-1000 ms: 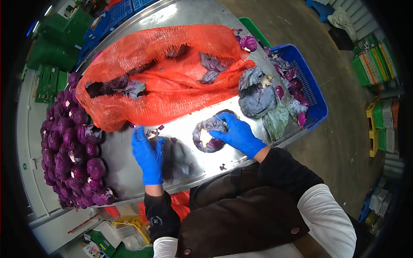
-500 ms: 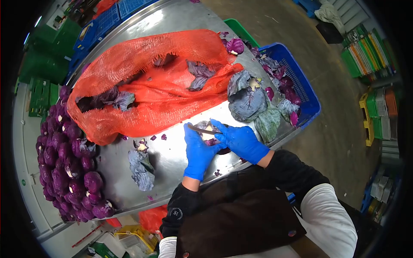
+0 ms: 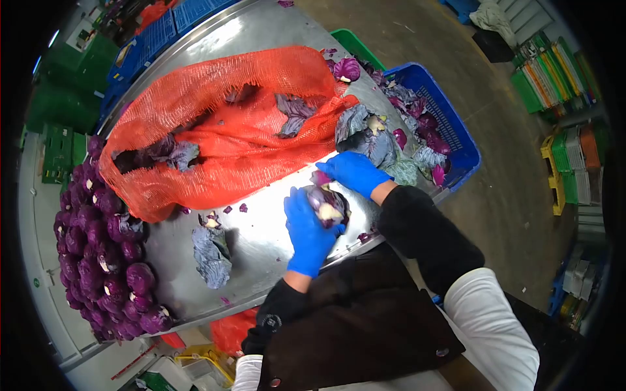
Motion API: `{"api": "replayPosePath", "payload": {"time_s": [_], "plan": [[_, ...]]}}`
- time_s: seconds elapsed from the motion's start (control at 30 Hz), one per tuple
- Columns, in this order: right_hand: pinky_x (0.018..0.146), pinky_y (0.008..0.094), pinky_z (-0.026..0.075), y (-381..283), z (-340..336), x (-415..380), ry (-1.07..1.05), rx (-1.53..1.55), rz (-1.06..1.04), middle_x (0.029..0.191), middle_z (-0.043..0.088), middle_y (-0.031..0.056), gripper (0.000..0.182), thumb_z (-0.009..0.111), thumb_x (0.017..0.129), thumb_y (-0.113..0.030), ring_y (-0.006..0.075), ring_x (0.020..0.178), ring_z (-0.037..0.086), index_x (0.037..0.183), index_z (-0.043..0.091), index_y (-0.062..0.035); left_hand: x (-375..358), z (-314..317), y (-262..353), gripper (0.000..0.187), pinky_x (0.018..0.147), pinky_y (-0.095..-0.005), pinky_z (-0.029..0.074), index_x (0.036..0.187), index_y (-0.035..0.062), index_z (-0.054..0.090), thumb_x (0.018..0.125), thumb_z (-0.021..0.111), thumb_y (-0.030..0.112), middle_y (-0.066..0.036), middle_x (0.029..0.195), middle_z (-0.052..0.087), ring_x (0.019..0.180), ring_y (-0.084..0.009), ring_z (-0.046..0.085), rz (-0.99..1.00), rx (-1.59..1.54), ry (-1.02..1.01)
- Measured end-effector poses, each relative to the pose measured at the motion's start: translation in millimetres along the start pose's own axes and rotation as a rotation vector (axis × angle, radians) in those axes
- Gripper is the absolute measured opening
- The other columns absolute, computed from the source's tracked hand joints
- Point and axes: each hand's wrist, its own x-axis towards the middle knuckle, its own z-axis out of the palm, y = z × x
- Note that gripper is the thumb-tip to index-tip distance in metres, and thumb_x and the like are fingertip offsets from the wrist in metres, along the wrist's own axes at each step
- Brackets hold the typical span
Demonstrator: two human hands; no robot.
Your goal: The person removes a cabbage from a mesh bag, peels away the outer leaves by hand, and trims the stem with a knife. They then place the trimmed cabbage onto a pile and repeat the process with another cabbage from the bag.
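Note:
My left hand [image 3: 308, 231], in a blue glove, is closed round the side of a red cabbage [image 3: 328, 207] whose pale cut stem end faces up. My right hand [image 3: 357, 173], gloved too, is just above the cabbage, its fingers closed at a bright purple leaf piece [image 3: 319, 178]. I cannot make out the knife in it now. Right of that hand lie grey-purple outer leaves [image 3: 378, 146] with a pale stump. Left of my left hand are a loose outer leaf [image 3: 212, 257] and a trimmed stem piece [image 3: 210, 221] on the metal table [image 3: 254, 260].
A red mesh sack [image 3: 261, 150] with cabbage leaves stretches across the table. Several trimmed red cabbages [image 3: 91, 241] are piled at the left. A blue crate [image 3: 463, 137] of leaf scraps stands at the right edge, beside a green crate [image 3: 352, 42].
My right hand has moved up and away from the cabbage with a leaf piece at its fingers. The cabbage has turned in my left hand. The knife blade seen before no longer shows.

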Motion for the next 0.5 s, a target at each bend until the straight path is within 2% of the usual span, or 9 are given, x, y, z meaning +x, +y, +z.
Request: {"api": "replayPosePath", "payload": {"time_s": [0.03, 0.1, 0.17, 0.23, 0.27, 0.3, 0.37, 0.43, 0.5], "plan": [[0.071, 0.0461, 0.049, 5, 5, 0, -0.002, 0.011, -0.082, 0.089, 0.067, 0.0151, 0.042, 0.048, 0.089, -0.05, 0.0369, 0.08, 0.063, 0.099, 0.067, -0.0147, -5, -3, 0, 0.112, 0.104, -0.0455, 0.033, 0.137, -0.0017, 0.026, 0.047, 0.09, 0.022, -0.024, 0.133, 0.036, 0.127, -0.0437, 0.032, -0.015, -0.011, -0.018], [0.072, 0.0454, 0.048, -6, 26, -15, 0.283, 0.189, -0.043, 0.087, 0.067, 0.0155, 0.042, 0.052, 0.087, -0.051, 0.0361, 0.081, 0.063, 0.094, 0.068, -0.0129, -15, -3, -18, 0.117, 0.105, -0.0439, 0.033, 0.139, -0.002, 0.021, 0.048, 0.09, 0.022, -0.023, 0.136, 0.032, 0.127, -0.0414, 0.033, -0.101, -0.258, 0.013], [0.072, 0.0431, 0.049, 10, 33, -9, 0.145, 0.312, 0.053, 0.086, 0.066, 0.0172, 0.042, 0.06, 0.083, -0.049, 0.0361, 0.081, 0.063, 0.097, 0.067, -0.0098, -25, -10, -38, 0.121, 0.106, -0.041, 0.033, 0.141, -0.0018, 0.018, 0.048, 0.091, 0.023, -0.021, 0.139, 0.029, 0.128, -0.0364, 0.034, -0.1, -0.275, -0.023], [0.077, 0.0443, 0.048, 32, 36, 0, 0.39, 0.491, 0.359, 0.088, 0.065, 0.0191, 0.044, 0.06, 0.082, -0.048, 0.0372, 0.084, 0.062, 0.1, 0.067, -0.0085, -30, -14, -50, 0.122, 0.107, -0.0391, 0.033, 0.141, -0.001, 0.017, 0.048, 0.092, 0.023, -0.02, 0.139, 0.03, 0.129, -0.0326, 0.034, -0.108, -0.485, 0.019], [0.081, 0.0428, 0.048, 29, 24, -9, 0.269, 0.405, 0.45, 0.091, 0.066, 0.0188, 0.049, 0.064, 0.079, -0.051, 0.0369, 0.088, 0.062, 0.101, 0.067, -0.0069, -32, -18, -51, 0.119, 0.108, -0.0357, 0.031, 0.142, 0.0012, 0.02, 0.048, 0.092, 0.016, -0.015, 0.139, 0.032, 0.128, -0.0257, 0.035, -0.138, -0.596, 0.01], [0.081, 0.0428, 0.048, 14, 19, -18, 0.269, 0.402, 0.451, 0.091, 0.066, 0.0188, 0.049, 0.064, 0.079, -0.051, 0.0369, 0.088, 0.062, 0.101, 0.067, -0.0069, -31, -18, -51, 0.119, 0.108, -0.0357, 0.031, 0.142, 0.0012, 0.02, 0.048, 0.092, 0.016, -0.015, 0.139, 0.032, 0.128, -0.0257, 0.035, -0.138, -0.6, 0.011], [0.08, 0.0345, 0.049, -21, 22, -32, 0.101, 0.58, 0.145, 0.09, 0.067, 0.0169, 0.053, 0.072, 0.074, -0.048, 0.0267, 0.088, 0.065, 0.103, 0.067, -0.0044, -30, -21, -52, 0.12, 0.109, -0.0365, 0.03, 0.142, 0.0014, 0.019, 0.047, 0.092, 0.016, -0.016, 0.141, 0.031, 0.129, -0.0261, 0.034, -0.046, -0.563, -0.028], [0.083, 0.0332, 0.048, -43, 5, -39, -0.186, 0.512, 0.119, 0.096, 0.068, 0.0159, 0.055, 0.073, 0.072, -0.049, 0.0274, 0.092, 0.064, 0.107, 0.067, -0.0069, -25, -27, -47, 0.12, 0.109, -0.037, 0.03, 0.142, 0.0008, 0.019, 0.048, 0.092, 0.02, -0.017, 0.142, 0.029, 0.131, -0.0272, 0.033, -0.026, -0.507, -0.058], [0.081, 0.0345, 0.049, -33, 21, -31, -0.141, 0.524, 0.133, 0.096, 0.068, 0.0165, 0.055, 0.073, 0.073, -0.049, 0.0277, 0.09, 0.065, 0.109, 0.066, -0.0095, -20, -33, -34, 0.12, 0.108, -0.0376, 0.031, 0.142, -0.0001, 0.02, 0.049, 0.091, 0.027, -0.019, 0.142, 0.029, 0.131, -0.0293, 0.033, -0.004, -0.155, 0.019]]}}
